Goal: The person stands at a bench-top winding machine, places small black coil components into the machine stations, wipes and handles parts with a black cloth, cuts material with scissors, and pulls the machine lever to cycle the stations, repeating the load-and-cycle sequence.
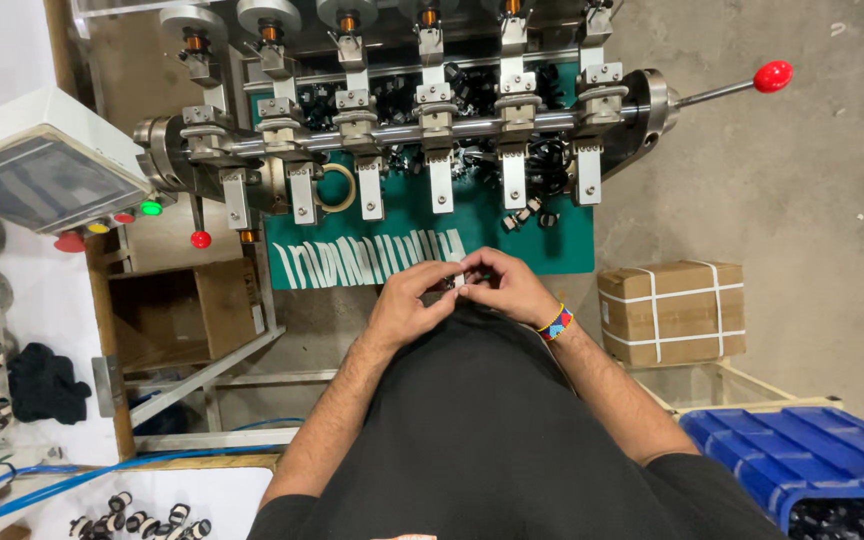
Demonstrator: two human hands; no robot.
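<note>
Concrete floor, green mat (512,235) under a multi-head winding machine (422,120) with white tape strips (367,262) along its near edge, left hand (407,300) and right hand (502,287) pinched together on a small dark part (455,288) just off that edge, strapped cardboard box (672,312) and blue crate (802,455) at right.

Small dark part (449,286), mostly hidden, pinched between fingertips of left hand (407,300) and right hand (507,288), held just above the dark shirt.

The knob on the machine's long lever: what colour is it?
Red knob, clearest in the head view.
</note>
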